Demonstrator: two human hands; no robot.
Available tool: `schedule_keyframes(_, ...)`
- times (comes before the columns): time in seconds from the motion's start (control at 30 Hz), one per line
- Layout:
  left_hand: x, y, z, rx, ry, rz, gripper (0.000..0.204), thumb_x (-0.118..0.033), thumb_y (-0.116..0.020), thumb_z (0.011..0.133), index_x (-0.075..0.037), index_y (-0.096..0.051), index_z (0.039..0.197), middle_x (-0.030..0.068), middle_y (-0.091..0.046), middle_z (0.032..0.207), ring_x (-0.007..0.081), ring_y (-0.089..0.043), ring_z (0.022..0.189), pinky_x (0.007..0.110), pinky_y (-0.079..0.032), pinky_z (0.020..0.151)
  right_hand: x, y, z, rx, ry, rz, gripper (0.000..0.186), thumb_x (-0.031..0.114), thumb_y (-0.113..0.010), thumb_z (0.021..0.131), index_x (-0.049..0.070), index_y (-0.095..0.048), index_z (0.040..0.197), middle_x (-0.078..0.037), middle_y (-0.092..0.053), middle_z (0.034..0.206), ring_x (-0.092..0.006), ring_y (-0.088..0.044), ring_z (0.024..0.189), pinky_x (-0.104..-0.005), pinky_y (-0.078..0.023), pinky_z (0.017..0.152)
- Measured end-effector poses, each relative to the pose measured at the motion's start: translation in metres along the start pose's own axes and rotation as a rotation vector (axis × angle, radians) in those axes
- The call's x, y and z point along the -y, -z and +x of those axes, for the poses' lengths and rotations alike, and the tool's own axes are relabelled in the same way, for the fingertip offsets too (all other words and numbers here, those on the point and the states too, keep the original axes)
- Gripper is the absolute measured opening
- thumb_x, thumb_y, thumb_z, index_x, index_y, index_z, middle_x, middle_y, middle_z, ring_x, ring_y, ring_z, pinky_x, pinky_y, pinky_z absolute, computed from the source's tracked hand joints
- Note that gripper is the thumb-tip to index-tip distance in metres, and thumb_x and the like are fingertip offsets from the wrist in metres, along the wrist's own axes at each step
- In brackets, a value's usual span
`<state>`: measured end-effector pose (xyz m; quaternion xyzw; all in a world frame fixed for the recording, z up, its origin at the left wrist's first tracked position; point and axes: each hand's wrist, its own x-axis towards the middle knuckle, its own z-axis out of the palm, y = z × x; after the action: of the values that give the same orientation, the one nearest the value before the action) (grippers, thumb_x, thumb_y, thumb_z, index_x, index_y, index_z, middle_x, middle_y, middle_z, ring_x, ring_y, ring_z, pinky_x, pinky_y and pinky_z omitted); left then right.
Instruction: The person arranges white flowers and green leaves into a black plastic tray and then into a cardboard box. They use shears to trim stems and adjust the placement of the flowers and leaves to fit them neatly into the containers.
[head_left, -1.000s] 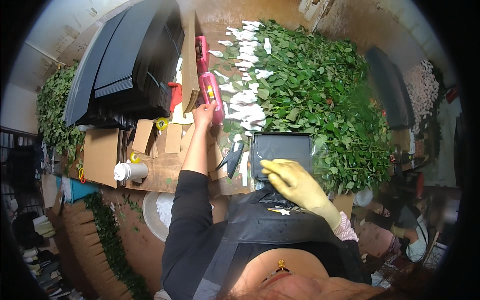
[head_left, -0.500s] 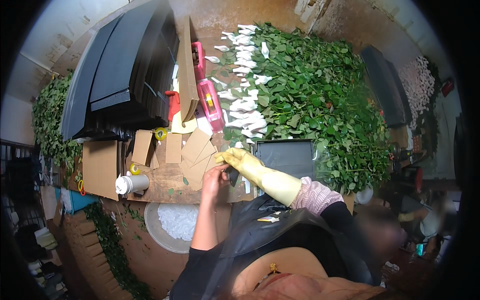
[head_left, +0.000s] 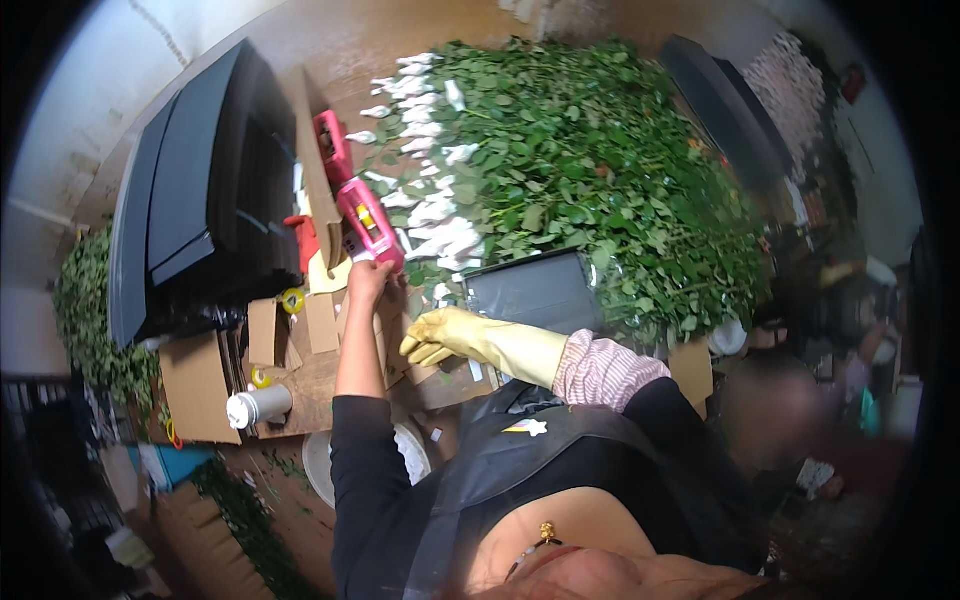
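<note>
Your bare left hand (head_left: 368,277) is up at the near end of the pink plastic stapler-like tool (head_left: 368,222), fingers wrapped around its handle end, and the tool lies on the wooden workbench (head_left: 330,375) just beside the heap of green leafy stems (head_left: 590,170). Your right hand (head_left: 440,338), in a yellow rubber glove, hangs loosely curled over the cardboard scraps (head_left: 322,322), holding nothing. A white lidded cup (head_left: 258,406) stands at the bench's left edge.

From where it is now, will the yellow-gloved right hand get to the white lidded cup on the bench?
Probably not directly. The right hand hovers open, and the left forearm, stretched toward the pink tool, lies between it and the white lidded cup.
</note>
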<state>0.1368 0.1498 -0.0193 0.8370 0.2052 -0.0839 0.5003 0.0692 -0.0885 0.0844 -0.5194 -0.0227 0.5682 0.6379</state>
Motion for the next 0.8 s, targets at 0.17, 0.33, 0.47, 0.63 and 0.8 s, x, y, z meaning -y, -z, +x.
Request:
schedule_keyframes(0.17, -0.074, -0.028, -0.054, 0.080, -0.056, -0.291, 0.024, -0.023, -0.070, 0.097, 0.000, -0.076, 0.092, 0.0055, -0.076, 0.086, 0.0094, -0.066, 0.083, 0.026, -0.050, 0.080, -0.008, 0.015, -0.066, 0.223, 0.241, 0.018, 0.028, 0.022, -0.050, 0.107, 0.000, -0.065, 0.114, -0.014, -0.069, 0.122, -0.0265, -0.069, 0.109, -0.0388, -0.056, 0.097)
schedule_keyframes(0.33, -0.186, -0.083, -0.109, -0.008, -0.765, -0.056, 0.015, -0.023, -0.079, 0.086, -0.008, -0.080, 0.090, 0.0092, -0.071, 0.112, 0.0243, -0.061, 0.107, 0.037, -0.045, 0.095, -0.009, 0.059, -0.210, 0.346, 0.509, -0.055, 0.065, 0.049, -0.050, 0.104, -0.009, -0.058, 0.133, -0.020, -0.065, 0.130, -0.0268, -0.067, 0.115, -0.0404, -0.052, 0.103)
schedule_keyframes(0.47, -0.258, -0.191, -0.119, -0.161, -1.133, 0.415, 0.010, -0.024, -0.079, 0.080, -0.017, -0.080, 0.085, 0.0128, -0.058, 0.139, 0.0377, -0.045, 0.131, 0.055, -0.031, 0.111, -0.053, 0.117, -0.259, 0.253, 0.673, 0.235, 0.067, 0.049, -0.051, 0.103, -0.011, -0.055, 0.132, -0.028, -0.060, 0.134, -0.0342, -0.066, 0.118, -0.0454, -0.053, 0.102)
schedule_keyframes(0.63, -0.234, -0.284, -0.082, -0.247, -0.925, 1.162, 0.031, -0.025, -0.057, 0.092, -0.013, -0.072, 0.117, 0.0188, -0.032, 0.161, 0.0398, -0.023, 0.151, 0.062, -0.013, 0.121, -0.095, 0.164, -0.258, -0.171, 0.359, 0.422, 0.053, 0.040, -0.048, 0.106, -0.006, -0.058, 0.129, -0.026, -0.065, 0.127, -0.0348, -0.068, 0.113, -0.0462, -0.055, 0.098)
schedule_keyframes(0.8, -0.232, -0.280, -0.083, -0.217, -0.858, 0.902, 0.047, -0.019, -0.060, 0.089, -0.016, -0.061, 0.136, 0.0195, -0.037, 0.157, 0.0399, -0.026, 0.149, 0.057, -0.021, 0.121, -0.154, 0.184, -0.217, -0.110, 0.125, 0.473, 0.043, 0.030, -0.050, 0.104, -0.006, -0.061, 0.125, -0.024, -0.069, 0.121, -0.0321, -0.072, 0.101, -0.0439, -0.059, 0.090)
